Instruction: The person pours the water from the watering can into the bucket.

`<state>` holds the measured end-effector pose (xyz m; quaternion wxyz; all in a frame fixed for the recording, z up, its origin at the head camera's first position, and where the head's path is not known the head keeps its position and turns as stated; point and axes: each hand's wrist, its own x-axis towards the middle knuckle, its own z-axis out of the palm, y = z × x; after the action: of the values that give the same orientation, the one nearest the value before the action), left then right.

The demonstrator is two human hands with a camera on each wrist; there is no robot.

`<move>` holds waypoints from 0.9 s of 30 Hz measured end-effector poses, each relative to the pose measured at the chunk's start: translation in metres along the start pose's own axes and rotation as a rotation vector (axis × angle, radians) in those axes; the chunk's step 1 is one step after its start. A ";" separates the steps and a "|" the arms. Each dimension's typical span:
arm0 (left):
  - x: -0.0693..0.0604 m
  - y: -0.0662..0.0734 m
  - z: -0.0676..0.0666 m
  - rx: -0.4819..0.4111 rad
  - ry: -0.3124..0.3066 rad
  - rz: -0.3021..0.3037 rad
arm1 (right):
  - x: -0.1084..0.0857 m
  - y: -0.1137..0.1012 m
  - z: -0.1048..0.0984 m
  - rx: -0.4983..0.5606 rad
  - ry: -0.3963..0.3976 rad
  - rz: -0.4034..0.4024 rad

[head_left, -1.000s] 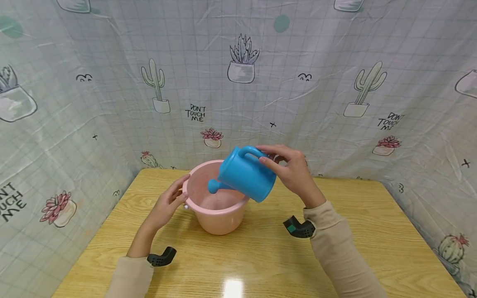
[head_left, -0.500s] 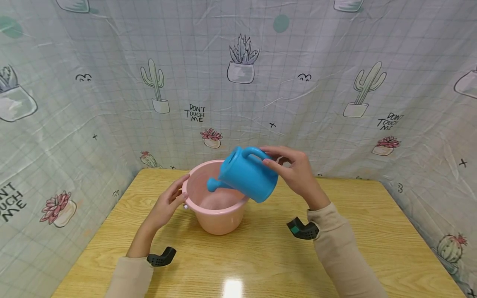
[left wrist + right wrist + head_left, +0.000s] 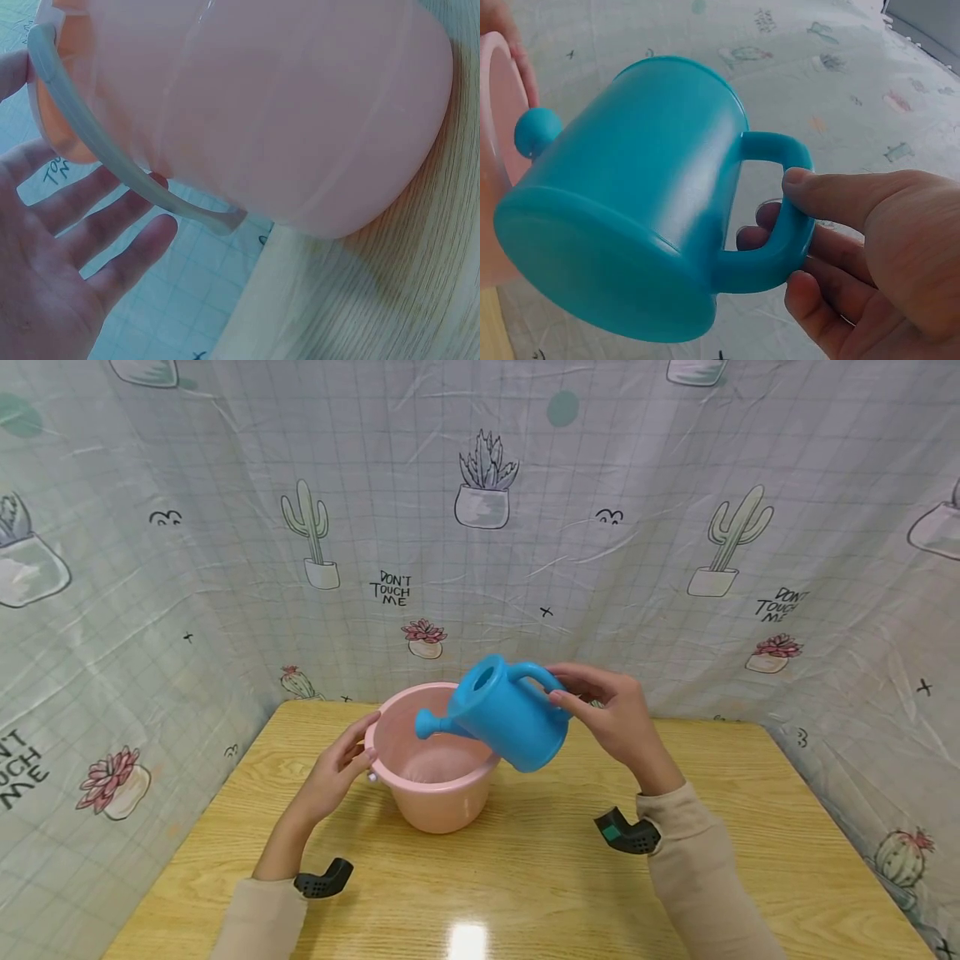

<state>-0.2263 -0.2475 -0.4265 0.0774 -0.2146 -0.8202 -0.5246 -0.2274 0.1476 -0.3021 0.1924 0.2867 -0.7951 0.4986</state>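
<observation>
A pink bucket (image 3: 441, 806) stands upright on the wooden table. My left hand (image 3: 333, 774) rests against the left side of its rim, fingers spread and mostly straight in the left wrist view, behind the pale bail handle (image 3: 105, 150). My right hand (image 3: 611, 714) holds a blue watering can (image 3: 513, 718) by its loop handle (image 3: 799, 210), thumb on one side and fingers curled round the other. Tilted to the left, the can has its round spout head (image 3: 427, 724) over the bucket's opening. No water can be made out coming from the spout.
The wooden table (image 3: 525, 885) extends on both sides of the bucket. A cloth (image 3: 622, 635) printed with cacti hangs behind it and along both sides. A black wrist camera (image 3: 326, 878) sits on the left wrist, another (image 3: 628, 832) on the right.
My right hand has moved right and slightly down, and the watering can has tipped back towards upright. Its spout head has risen a little. The left hand and the bucket stay put.
</observation>
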 end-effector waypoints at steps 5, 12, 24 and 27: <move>0.000 0.000 0.000 0.000 0.001 -0.001 | -0.004 0.003 -0.003 0.000 0.002 -0.004; -0.001 0.000 0.001 -0.013 0.002 -0.013 | -0.007 0.005 -0.005 0.015 0.006 -0.015; -0.001 0.002 0.001 -0.022 0.002 -0.015 | -0.015 0.009 -0.009 -0.048 0.032 0.040; -0.001 0.001 0.000 -0.021 0.002 -0.012 | -0.016 0.009 -0.010 -0.091 0.045 0.066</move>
<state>-0.2248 -0.2469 -0.4260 0.0730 -0.2101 -0.8159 -0.5337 -0.2207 0.1638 -0.3139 0.2066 0.2401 -0.8214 0.4744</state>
